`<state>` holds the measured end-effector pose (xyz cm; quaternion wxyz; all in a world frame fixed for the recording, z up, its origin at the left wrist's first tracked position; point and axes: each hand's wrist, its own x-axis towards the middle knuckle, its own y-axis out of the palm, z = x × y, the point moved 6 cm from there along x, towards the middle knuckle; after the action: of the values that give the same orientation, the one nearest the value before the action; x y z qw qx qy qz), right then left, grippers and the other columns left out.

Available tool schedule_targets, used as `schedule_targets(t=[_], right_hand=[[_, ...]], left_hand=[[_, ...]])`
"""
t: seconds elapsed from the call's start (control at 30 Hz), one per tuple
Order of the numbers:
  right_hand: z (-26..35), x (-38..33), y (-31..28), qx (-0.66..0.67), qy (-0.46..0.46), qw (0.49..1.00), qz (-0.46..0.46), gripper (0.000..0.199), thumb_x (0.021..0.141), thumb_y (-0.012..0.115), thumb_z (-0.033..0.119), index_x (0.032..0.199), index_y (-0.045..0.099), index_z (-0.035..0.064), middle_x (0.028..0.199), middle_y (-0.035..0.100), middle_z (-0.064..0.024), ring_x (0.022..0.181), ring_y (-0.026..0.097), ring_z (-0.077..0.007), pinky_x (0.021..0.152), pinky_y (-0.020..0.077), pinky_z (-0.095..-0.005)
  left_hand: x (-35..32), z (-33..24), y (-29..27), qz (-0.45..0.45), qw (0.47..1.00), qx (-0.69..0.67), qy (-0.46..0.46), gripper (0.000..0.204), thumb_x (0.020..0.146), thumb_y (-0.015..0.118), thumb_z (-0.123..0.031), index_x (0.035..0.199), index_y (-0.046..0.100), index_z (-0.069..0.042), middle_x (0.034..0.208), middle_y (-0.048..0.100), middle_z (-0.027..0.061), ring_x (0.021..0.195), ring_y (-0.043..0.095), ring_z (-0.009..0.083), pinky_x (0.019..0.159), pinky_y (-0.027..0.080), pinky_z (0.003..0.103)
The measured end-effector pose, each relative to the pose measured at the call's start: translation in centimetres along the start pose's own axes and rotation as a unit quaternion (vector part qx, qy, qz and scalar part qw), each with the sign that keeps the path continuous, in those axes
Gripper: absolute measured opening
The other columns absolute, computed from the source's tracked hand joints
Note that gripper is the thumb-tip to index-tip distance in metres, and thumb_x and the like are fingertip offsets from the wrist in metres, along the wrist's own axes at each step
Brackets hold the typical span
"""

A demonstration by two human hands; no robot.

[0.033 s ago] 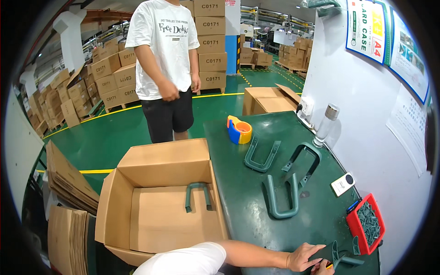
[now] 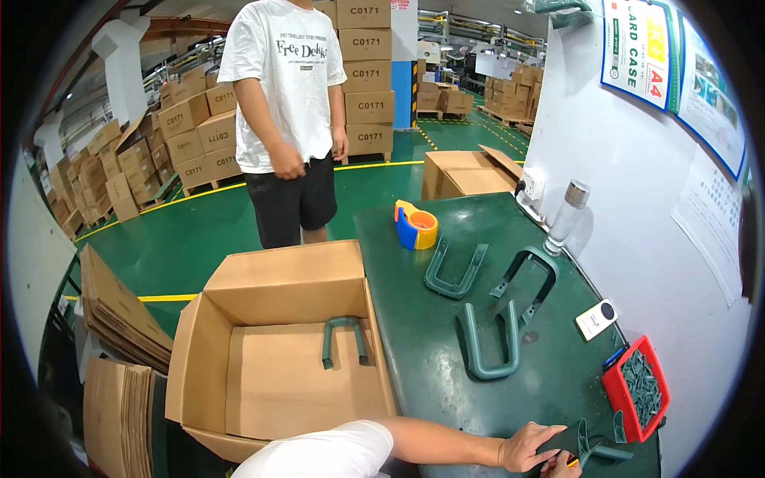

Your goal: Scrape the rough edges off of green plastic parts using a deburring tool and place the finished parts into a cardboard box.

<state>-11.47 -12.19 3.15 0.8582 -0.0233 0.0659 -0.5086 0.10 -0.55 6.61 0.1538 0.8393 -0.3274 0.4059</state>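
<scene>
Working a dark green U-shaped plastic bracket (image 2: pixel 588 446) at the near right corner of the green table (image 2: pixel 414 334).

My left hand (image 2: pixel 527 446) lies curled over the bracket, holding it down; my right hand (image 2: pixel 564 468) is mostly out of frame, so I cannot tell its grip. I judge this an assembly step: next I need a fastener from the red tray of small dark parts (image 2: pixel 637 389) just beside it.

Dark green U-brackets (image 2: pixel 486 338), green table (image 2: pixel 414 319), red bin (image 2: pixel 617 394), brown box (image 2: pixel 287 275).
</scene>
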Motion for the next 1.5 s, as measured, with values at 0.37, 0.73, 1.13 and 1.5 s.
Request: schedule_targets(t=[0.37, 0.73, 1.13, 1.5], right_hand=[[-1.6, 0.7, -0.7, 0.021, 0.095, 0.995, -0.031, 0.011, 0.078, 0.062, 0.006, 0.069, 0.057, 0.0022, 0.052, 0.054, -0.0061, 0.038, 0.047, -0.0124, 0.035, 0.0335, -0.0222], [0.4, -1.2, 1.6, 0.120, 0.152, 0.976, 0.095, 0.015, 0.081, 0.064, 0.008, 0.069, 0.055, 0.0035, 0.057, 0.055, -0.0043, 0.042, 0.048, -0.0113, 0.036, 0.0334, -0.0203], [-0.3, -1.5, 3.4, 0.228, 0.082, 0.964, 0.111, 0.013, 0.083, 0.061, 0.009, 0.076, 0.054, -0.0001, 0.055, 0.050, -0.0055, 0.038, 0.043, -0.0126, 0.035, 0.0312, -0.0230], [16.0, 2.4, -5.4, 0.010, -0.281, 0.941, -0.189, 0.021, 0.093, 0.053, 0.017, 0.084, 0.061, 0.0000, 0.067, 0.055, 0.0018, 0.053, 0.043, -0.0031, 0.047, 0.0340, -0.0201]], left_hand=[[-0.7, 1.0, 0.3, 0.024, 0.998, 0.002, 0.057, 0.047, 0.077, 0.059, -0.012, 0.116, 0.044, 0.010, 0.096, 0.060, 0.0232, 0.078, 0.061, 0.0388, 0.064, 0.049, 0.041], [-0.6, 1.6, -0.3, 0.004, 0.998, 0.035, 0.053, 0.050, 0.076, 0.061, -0.012, 0.117, 0.044, 0.010, 0.095, 0.059, 0.0239, 0.077, 0.060, 0.0395, 0.064, 0.048, 0.042], [0.4, 5.3, -2.6, -0.150, 0.961, 0.060, -0.226, 0.028, 0.087, 0.058, -0.025, 0.087, 0.048, 0.000, 0.069, 0.051, 0.0153, 0.059, 0.049, 0.0279, 0.053, 0.042, 0.036], [1.7, 5.6, -2.0, -0.174, 0.925, -0.173, -0.289, 0.027, 0.091, 0.052, -0.014, 0.113, 0.044, 0.000, 0.079, 0.051, 0.0034, 0.052, 0.044, 0.0070, 0.047, 0.040, 0.021]])
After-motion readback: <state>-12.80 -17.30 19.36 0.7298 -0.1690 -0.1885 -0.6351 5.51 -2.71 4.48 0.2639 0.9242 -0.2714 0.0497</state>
